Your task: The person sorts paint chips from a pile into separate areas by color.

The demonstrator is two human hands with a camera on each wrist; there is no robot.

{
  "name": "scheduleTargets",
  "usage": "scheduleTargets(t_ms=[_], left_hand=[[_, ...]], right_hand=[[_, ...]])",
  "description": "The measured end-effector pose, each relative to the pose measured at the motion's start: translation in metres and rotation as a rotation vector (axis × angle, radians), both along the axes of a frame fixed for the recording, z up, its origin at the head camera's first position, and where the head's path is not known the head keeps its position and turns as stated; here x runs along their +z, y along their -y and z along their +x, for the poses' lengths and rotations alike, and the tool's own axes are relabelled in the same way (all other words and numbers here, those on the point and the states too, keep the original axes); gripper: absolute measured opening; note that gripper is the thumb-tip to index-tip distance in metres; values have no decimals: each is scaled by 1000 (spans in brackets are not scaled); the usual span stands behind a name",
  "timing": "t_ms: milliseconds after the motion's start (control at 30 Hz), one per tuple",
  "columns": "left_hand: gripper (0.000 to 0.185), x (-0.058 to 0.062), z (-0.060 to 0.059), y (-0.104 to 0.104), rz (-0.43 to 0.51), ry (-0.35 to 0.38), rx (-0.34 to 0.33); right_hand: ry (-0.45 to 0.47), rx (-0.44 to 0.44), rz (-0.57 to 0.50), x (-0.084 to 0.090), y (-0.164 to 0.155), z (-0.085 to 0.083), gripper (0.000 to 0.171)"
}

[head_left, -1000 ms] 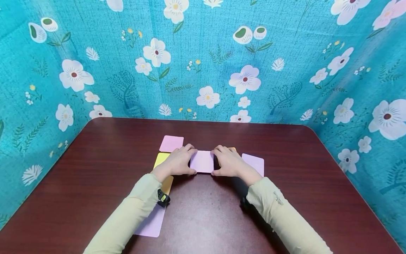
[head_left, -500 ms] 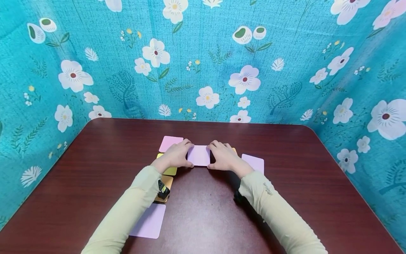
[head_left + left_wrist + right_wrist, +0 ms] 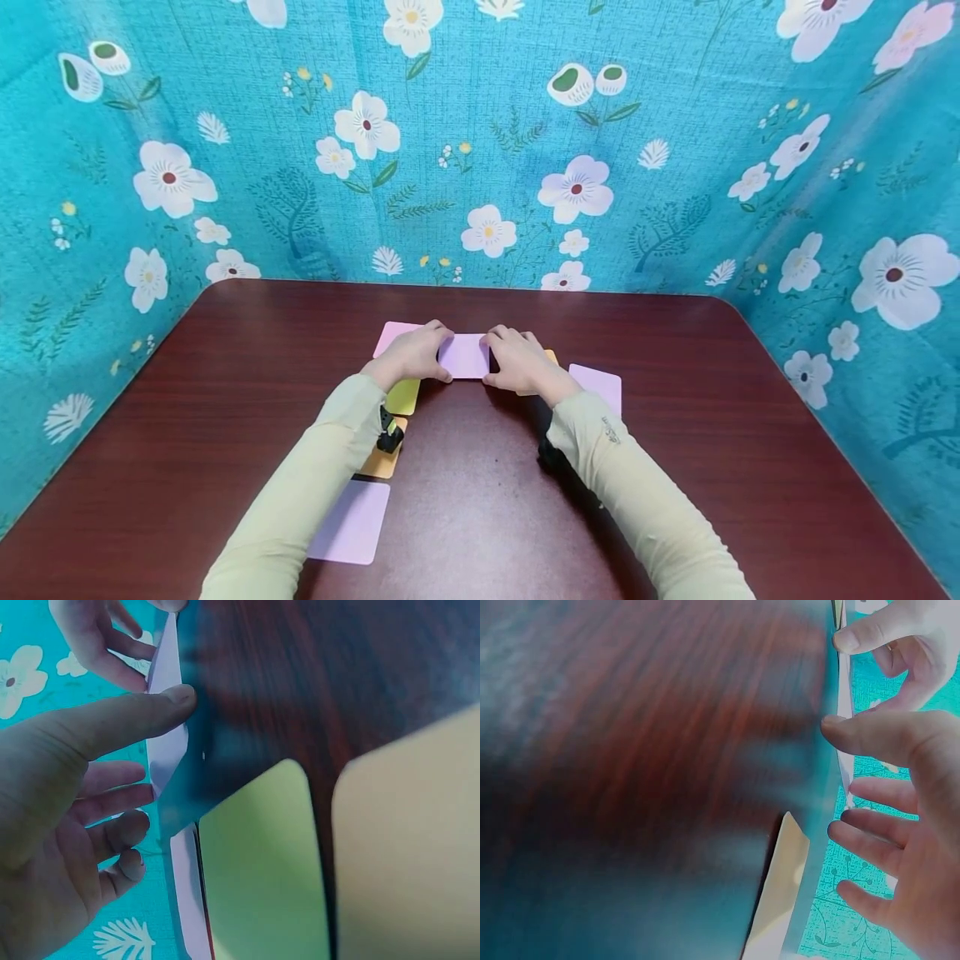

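Note:
A pale lilac card (image 3: 465, 357) spans the gap between my two hands near the far middle of the table. My left hand (image 3: 417, 354) pinches its left edge, thumb on the near side and fingers at the far side. At the opposite edge, my right hand (image 3: 520, 362) pinches it the same way. Both wrist views show the card (image 3: 169, 754) nearly edge-on, with the thumbs at its near side. A pink card (image 3: 390, 337) and a yellow-green card (image 3: 406, 396) lie partly hidden by the left hand and forearm.
Down the left side lie an orange card (image 3: 381, 463) and a larger lilac card (image 3: 352, 525), partly under the left sleeve. Another orange card (image 3: 552, 356) peeks out behind the right hand, beside a lilac card (image 3: 597, 387). A floral curtain (image 3: 480, 150) hangs behind the table.
Both hands have moved the lilac card away from me and slightly left, toward the pink card. More of the yellow-green and orange cards on the left shows. The other cards lie where they were.

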State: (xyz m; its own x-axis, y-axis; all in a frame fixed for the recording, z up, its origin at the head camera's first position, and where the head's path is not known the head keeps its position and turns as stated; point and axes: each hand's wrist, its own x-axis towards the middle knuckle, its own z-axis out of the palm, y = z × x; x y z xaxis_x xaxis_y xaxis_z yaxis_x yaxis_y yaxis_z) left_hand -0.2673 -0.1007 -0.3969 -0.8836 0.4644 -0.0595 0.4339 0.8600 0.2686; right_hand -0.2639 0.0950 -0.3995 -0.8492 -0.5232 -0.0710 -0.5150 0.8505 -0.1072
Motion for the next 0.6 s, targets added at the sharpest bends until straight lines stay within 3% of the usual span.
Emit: scheduleTargets(t_ms=[333,600], left_hand=[[67,3,-10,-1,-25,28,5],[69,15,1,5,-40,14,-48]], right_hand=[[3,-12,1,-2,2,-9,58],[24,-2,-42,0,0,-3,70]])
